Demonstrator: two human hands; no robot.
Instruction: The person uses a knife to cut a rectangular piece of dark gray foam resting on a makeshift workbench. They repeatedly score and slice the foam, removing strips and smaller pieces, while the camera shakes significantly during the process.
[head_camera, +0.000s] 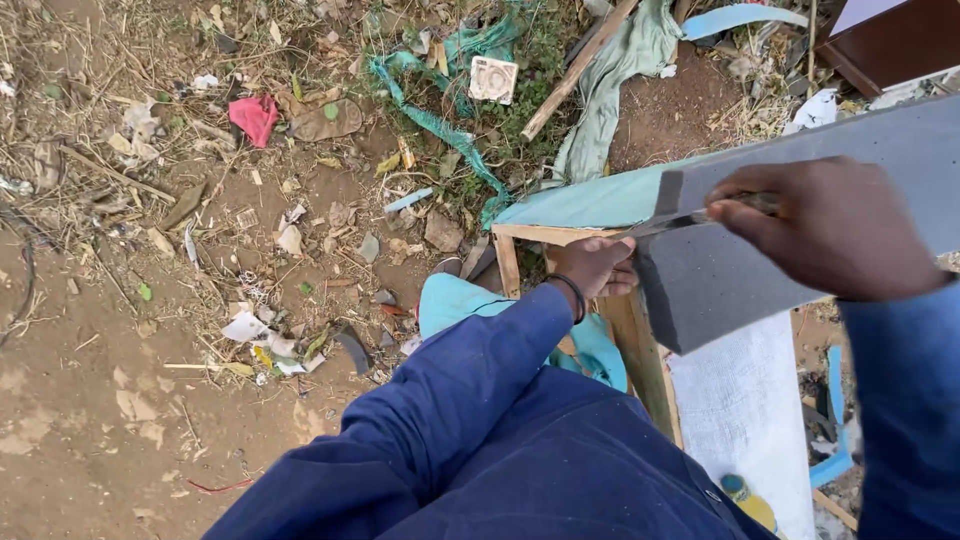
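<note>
I see the grey foam slab (800, 210) first; it is the biggest thing. It lies on the wooden frame (640, 350), and its long axis runs from about 8 o'clock up to 2 o'clock, with the cut end low at the left. My right hand (835, 235) rests on top of the foam, closed around a knife (665, 222). The blade points toward 9 o'clock, across the long axis, and its tip reaches the foam's left edge. My left hand (597, 268) is at 8 o'clock from the right hand, just beside that end of the foam. Its fingers are curled against the foam's end and the frame; I cannot tell how firmly it grips. The left hand is nearer to the blade tip.
</note>
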